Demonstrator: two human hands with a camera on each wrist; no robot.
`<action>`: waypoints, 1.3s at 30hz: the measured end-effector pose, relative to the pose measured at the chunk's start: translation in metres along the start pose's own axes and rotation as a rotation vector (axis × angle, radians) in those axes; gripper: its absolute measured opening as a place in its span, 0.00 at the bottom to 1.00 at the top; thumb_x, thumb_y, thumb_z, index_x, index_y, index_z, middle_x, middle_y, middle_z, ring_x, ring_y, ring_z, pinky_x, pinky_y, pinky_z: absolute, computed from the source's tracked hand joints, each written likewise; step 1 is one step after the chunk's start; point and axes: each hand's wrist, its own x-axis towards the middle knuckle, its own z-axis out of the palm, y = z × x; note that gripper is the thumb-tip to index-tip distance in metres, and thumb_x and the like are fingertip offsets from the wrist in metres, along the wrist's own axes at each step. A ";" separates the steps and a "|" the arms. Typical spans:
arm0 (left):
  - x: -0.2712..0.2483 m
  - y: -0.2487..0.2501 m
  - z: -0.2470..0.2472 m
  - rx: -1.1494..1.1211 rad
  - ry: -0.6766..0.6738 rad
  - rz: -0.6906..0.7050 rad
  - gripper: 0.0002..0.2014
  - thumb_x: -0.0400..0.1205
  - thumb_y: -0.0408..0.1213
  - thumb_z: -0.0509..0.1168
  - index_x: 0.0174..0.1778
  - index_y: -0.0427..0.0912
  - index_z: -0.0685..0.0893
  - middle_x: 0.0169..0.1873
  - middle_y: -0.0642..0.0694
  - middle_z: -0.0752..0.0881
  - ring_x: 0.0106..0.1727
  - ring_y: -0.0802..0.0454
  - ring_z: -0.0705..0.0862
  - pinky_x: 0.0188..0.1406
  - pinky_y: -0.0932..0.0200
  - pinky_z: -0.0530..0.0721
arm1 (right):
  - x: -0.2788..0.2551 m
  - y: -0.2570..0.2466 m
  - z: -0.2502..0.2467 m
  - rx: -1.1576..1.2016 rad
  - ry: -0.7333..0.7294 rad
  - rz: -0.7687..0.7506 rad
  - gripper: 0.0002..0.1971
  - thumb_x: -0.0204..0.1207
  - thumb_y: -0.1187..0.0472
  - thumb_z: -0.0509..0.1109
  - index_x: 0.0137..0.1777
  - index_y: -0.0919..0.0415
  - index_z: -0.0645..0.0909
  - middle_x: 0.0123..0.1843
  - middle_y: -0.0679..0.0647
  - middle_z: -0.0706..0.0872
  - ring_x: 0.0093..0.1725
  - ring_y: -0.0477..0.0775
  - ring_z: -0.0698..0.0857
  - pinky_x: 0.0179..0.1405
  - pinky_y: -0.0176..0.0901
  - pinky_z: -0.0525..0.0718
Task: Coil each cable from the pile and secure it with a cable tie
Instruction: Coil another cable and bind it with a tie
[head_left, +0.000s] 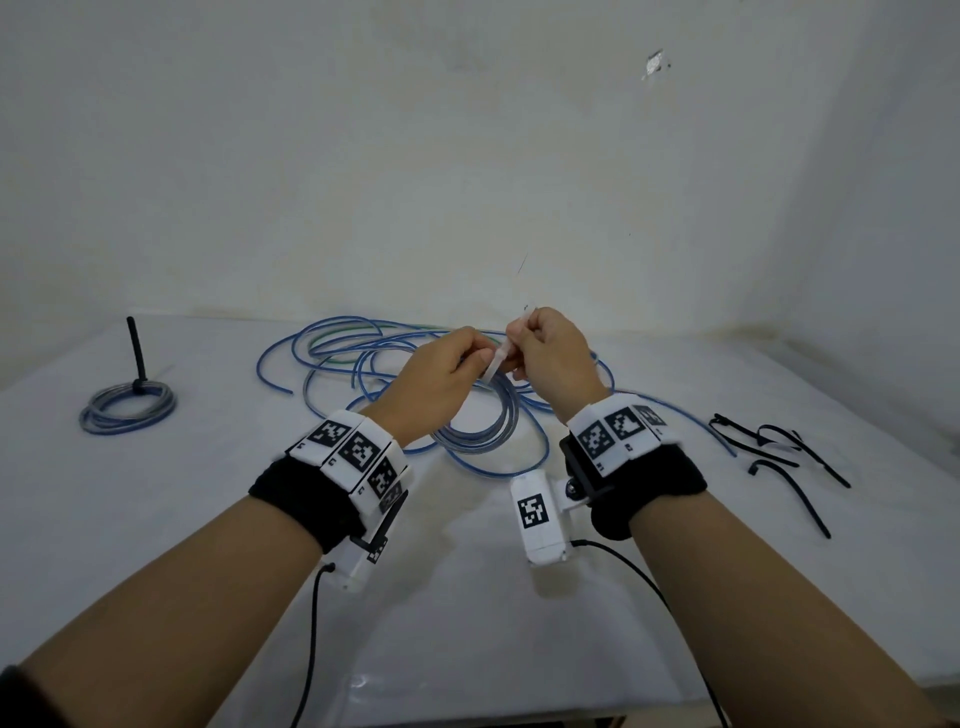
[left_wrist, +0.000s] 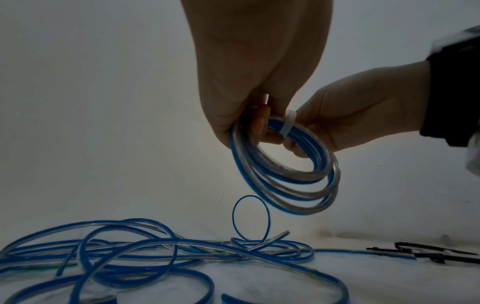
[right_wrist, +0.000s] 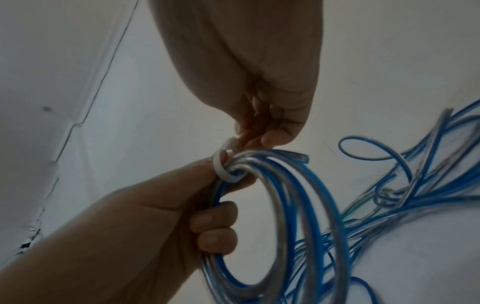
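A coil of blue and clear cable (head_left: 488, 426) (left_wrist: 293, 174) (right_wrist: 293, 226) hangs in the air above the table, and my left hand (head_left: 441, 374) (right_wrist: 166, 216) grips its top. A white cable tie (head_left: 500, 356) (left_wrist: 288, 123) (right_wrist: 223, 168) loops around the coil's strands. My right hand (head_left: 550, 358) (left_wrist: 363, 111) (right_wrist: 262, 127) pinches the tie's tail just above the coil. Behind and below the hands lies the loose pile of blue, clear and green cables (head_left: 374, 353) (left_wrist: 155, 257) (right_wrist: 415, 195).
A finished grey-blue coil (head_left: 127, 410) with an upright black tie lies at the table's far left. Several black cable ties (head_left: 779, 457) (left_wrist: 428, 254) are scattered at the right. The white table (head_left: 208, 519) meets the wall just behind the pile.
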 end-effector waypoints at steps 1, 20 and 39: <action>0.000 0.000 0.001 -0.033 0.001 -0.012 0.08 0.86 0.37 0.58 0.50 0.42 0.83 0.44 0.50 0.86 0.49 0.52 0.83 0.52 0.60 0.78 | 0.000 0.001 0.000 -0.017 0.006 -0.004 0.12 0.82 0.68 0.59 0.37 0.58 0.72 0.35 0.57 0.82 0.30 0.52 0.82 0.25 0.30 0.78; 0.002 0.006 0.004 -0.177 0.013 -0.001 0.07 0.85 0.37 0.59 0.43 0.43 0.78 0.33 0.58 0.80 0.31 0.69 0.76 0.36 0.71 0.72 | 0.004 -0.002 -0.014 0.288 -0.072 0.257 0.10 0.80 0.62 0.67 0.37 0.65 0.80 0.31 0.54 0.80 0.26 0.48 0.75 0.28 0.38 0.74; -0.001 0.002 0.007 0.075 -0.060 0.117 0.01 0.84 0.38 0.62 0.49 0.47 0.76 0.39 0.58 0.78 0.40 0.61 0.76 0.40 0.63 0.71 | 0.004 0.002 -0.015 0.356 -0.055 0.382 0.10 0.80 0.70 0.63 0.37 0.68 0.79 0.29 0.59 0.76 0.27 0.50 0.74 0.27 0.37 0.77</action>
